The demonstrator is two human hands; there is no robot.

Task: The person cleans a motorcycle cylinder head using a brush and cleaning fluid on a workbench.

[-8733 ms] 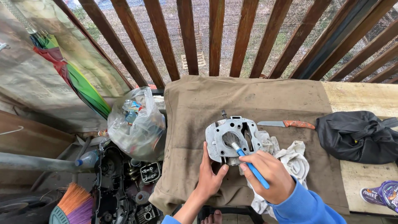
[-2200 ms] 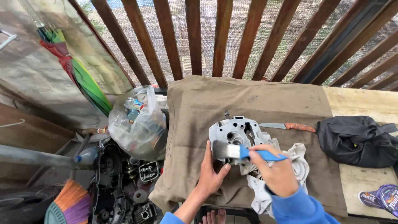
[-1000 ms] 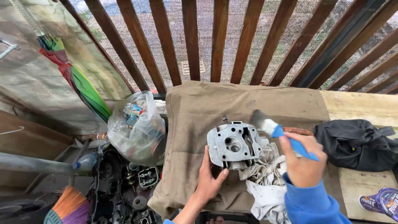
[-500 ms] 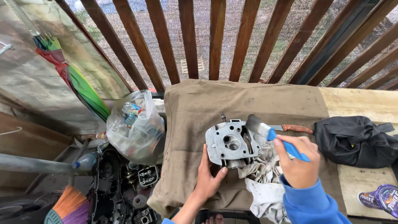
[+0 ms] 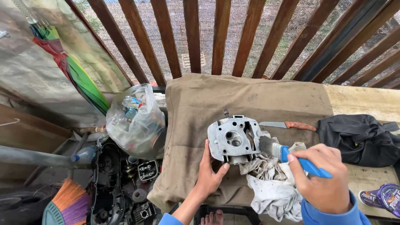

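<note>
Gripping blue brush (image 5: 291, 156), right hand (image 5: 325, 183); open left hand (image 5: 210, 177) steadying grey engine part (image 5: 234, 139).

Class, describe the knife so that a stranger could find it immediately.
Start at the brown cloth covering the table. Behind the grey metal engine part and left of the black bag lies the knife, flat, the only thing with an orange handle and bare blade.

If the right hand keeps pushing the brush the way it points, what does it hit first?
Most likely the grey engine part: the right hand aims the brush up-left, bristles right beside the part's right edge; contact unclear.
</note>
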